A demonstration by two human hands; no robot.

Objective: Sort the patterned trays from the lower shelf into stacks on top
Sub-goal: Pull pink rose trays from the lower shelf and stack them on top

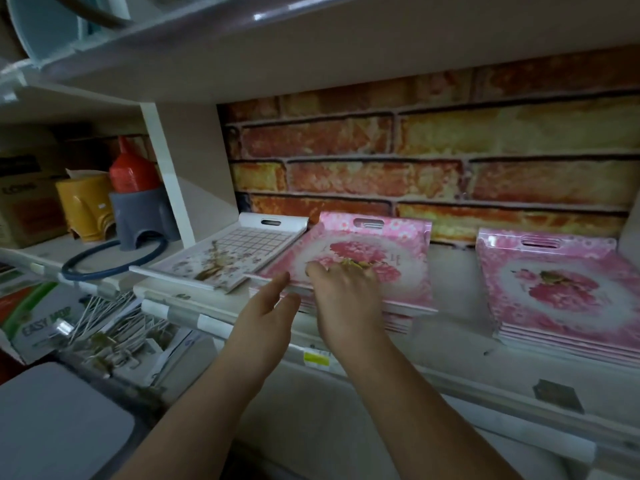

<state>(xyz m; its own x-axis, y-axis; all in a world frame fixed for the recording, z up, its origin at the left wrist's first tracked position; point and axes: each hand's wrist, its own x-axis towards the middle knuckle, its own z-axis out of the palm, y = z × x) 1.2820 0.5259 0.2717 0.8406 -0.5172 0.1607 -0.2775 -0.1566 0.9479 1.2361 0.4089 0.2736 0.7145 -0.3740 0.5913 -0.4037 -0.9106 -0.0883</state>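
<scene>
Pink tray stack (381, 271) under flat right hand (341, 289) (left hand (266, 313) open, just beside).

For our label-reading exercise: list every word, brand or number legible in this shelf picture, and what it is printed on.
"EASY MOP": on the green and white cardboard box at lower left.
Brown cardboard box at far left: dark lettering, too blurred to read.
Yellow shelf-edge price tag: too small to read.
Pink floral trays: no readable words.

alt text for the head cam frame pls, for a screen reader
The right hand rests on the top tray of the middle stack of pink floral trays on a shelf, with the left hand open beside its front-left edge. A white grid-patterned tray lies to the left, another pink floral stack to the right, against a brick-pattern backing.
</scene>
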